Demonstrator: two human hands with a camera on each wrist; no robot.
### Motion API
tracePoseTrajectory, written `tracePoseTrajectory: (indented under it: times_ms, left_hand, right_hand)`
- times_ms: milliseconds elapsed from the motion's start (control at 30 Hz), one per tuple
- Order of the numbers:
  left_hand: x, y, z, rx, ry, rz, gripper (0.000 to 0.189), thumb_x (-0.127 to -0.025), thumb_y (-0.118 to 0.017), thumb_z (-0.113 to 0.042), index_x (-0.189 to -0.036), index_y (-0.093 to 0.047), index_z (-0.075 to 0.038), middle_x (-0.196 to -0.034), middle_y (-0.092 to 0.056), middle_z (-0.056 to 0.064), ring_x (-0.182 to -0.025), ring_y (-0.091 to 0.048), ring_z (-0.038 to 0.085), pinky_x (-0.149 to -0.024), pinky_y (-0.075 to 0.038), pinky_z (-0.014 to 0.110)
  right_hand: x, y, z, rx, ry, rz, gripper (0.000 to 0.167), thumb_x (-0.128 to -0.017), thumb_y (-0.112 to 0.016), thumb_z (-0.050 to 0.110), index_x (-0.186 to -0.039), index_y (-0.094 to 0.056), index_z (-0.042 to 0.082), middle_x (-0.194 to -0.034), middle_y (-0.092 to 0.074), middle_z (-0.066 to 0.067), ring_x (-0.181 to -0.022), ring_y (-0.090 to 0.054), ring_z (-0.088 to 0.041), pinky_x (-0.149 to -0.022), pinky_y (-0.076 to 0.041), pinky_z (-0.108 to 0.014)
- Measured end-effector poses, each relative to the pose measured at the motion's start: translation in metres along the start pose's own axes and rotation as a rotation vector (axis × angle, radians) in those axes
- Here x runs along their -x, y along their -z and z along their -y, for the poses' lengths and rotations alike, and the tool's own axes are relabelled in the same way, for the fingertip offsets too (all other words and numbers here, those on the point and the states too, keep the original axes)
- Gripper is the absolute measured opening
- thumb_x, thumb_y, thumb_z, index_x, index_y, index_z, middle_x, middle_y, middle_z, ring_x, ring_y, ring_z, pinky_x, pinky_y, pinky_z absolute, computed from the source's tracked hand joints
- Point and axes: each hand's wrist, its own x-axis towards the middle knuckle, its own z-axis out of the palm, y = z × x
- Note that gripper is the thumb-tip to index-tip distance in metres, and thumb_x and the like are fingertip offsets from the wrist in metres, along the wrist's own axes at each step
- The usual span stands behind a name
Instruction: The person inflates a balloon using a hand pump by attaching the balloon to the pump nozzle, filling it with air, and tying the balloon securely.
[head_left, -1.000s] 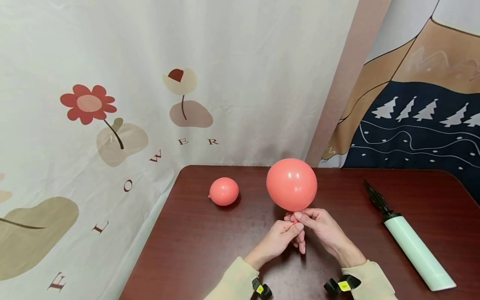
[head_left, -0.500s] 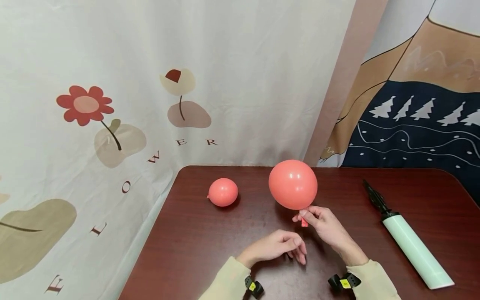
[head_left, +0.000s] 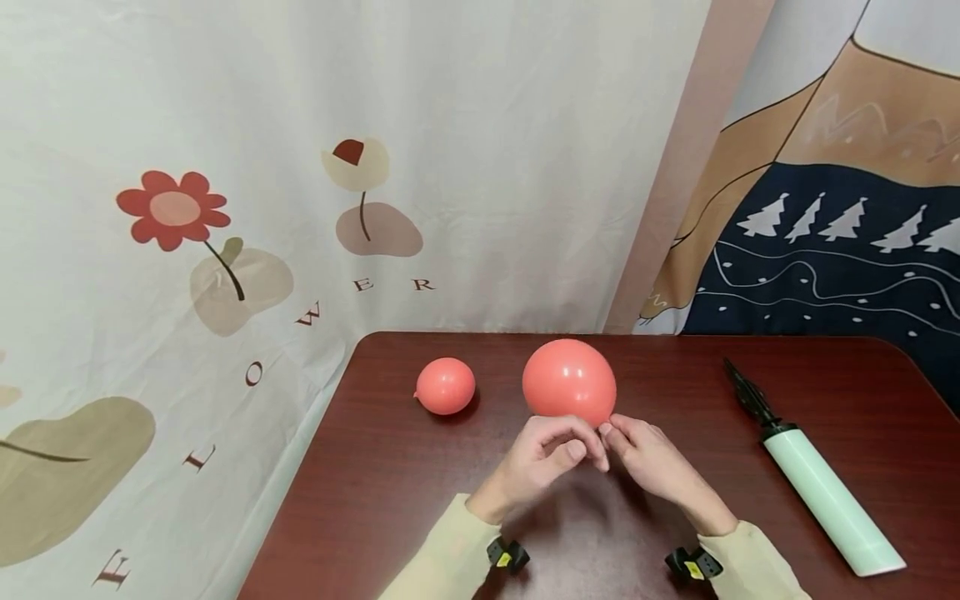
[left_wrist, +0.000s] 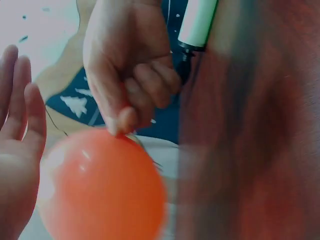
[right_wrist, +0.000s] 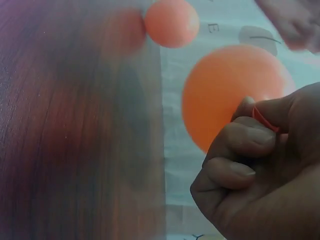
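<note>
A larger inflated coral balloon [head_left: 570, 379] is held above the table by its neck. My right hand [head_left: 656, 462] pinches that neck between thumb and forefinger, and the red open end of the neck [right_wrist: 265, 120] pokes out of the grip in the right wrist view. Beside it, just in front of the balloon, my left hand [head_left: 542, 460] hovers with loosely bent fingers. The left wrist view shows the left fingers [left_wrist: 20, 100] nearly straight, holding nothing and apart from the balloon [left_wrist: 105, 185]. Whether any left fingertip touches the balloon in the head view is hard to tell.
A smaller tied coral balloon [head_left: 446, 386] lies on the dark red-brown table [head_left: 360, 500] to the left. On the right lies a pale green hand pump [head_left: 828, 500] with a black nozzle. Printed curtains [head_left: 487, 167] hang behind the table.
My left hand first let go of the balloon's neck and dropped away, then rose toward the balloon. The balloon has tilted left and sunk slightly, with my right hand still pinching it.
</note>
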Motion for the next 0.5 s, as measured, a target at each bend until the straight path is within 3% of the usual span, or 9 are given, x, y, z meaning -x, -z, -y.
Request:
tracePoseTrajectory:
  times_ms: [100, 167, 300, 400, 500]
  left_hand:
    - [-0.014, 0.003, -0.009, -0.187, -0.102, 0.018, 0.045, -0.111, -0.046, -0.039, -0.102, -0.064, 0.001, -0.103, -0.07, 0.018, -0.102, -0.069, 0.024, -0.095, -0.056, 0.037]
    - [-0.02, 0.007, -0.013, -0.338, -0.135, 0.022, 0.032, -0.11, -0.051, -0.031, -0.108, -0.063, -0.002, -0.117, -0.069, 0.014, -0.116, -0.066, 0.019, -0.102, -0.052, 0.035]
    - [-0.029, 0.016, -0.017, -0.537, -0.108, 0.084, 0.025, -0.102, -0.064, -0.021, -0.121, -0.059, -0.005, -0.145, -0.058, 0.009, -0.143, -0.048, 0.018, -0.116, -0.039, 0.035]
    - [-0.032, 0.019, -0.019, -0.579, -0.065, 0.168, 0.043, -0.096, -0.071, -0.018, -0.133, -0.053, -0.004, -0.156, -0.047, 0.01, -0.153, -0.033, 0.019, -0.121, -0.031, 0.034]
    - [-0.034, 0.019, -0.019, -0.603, -0.041, 0.244, 0.062, -0.092, -0.075, -0.016, -0.144, -0.045, -0.001, -0.161, -0.041, 0.011, -0.155, -0.027, 0.02, -0.124, -0.026, 0.034]
  right_hand:
    - [0.0, -0.001, 0.003, 0.014, 0.011, 0.032, 0.019, -0.107, -0.055, 0.014, -0.092, -0.067, 0.016, -0.072, -0.052, 0.007, -0.069, -0.049, -0.009, -0.065, -0.042, -0.028]
    - [0.0, -0.002, 0.005, 0.033, 0.038, 0.048, 0.017, -0.106, -0.056, 0.012, -0.092, -0.066, 0.014, -0.071, -0.048, 0.008, -0.067, -0.047, -0.007, -0.064, -0.041, -0.027]
    - [-0.001, -0.001, 0.009, 0.055, 0.093, 0.075, 0.013, -0.104, -0.058, 0.008, -0.095, -0.067, 0.012, -0.072, -0.051, 0.01, -0.068, -0.048, -0.005, -0.063, -0.043, -0.027]
    - [-0.002, 0.001, 0.009, 0.03, 0.111, 0.104, 0.014, -0.106, -0.058, 0.015, -0.098, -0.069, 0.011, -0.079, -0.06, 0.011, -0.074, -0.055, -0.006, -0.068, -0.048, -0.028]
    - [-0.002, 0.001, 0.005, -0.012, 0.158, 0.119, 0.023, -0.109, -0.055, 0.024, -0.105, -0.071, 0.008, -0.083, -0.065, 0.011, -0.077, -0.059, -0.007, -0.07, -0.05, -0.028]
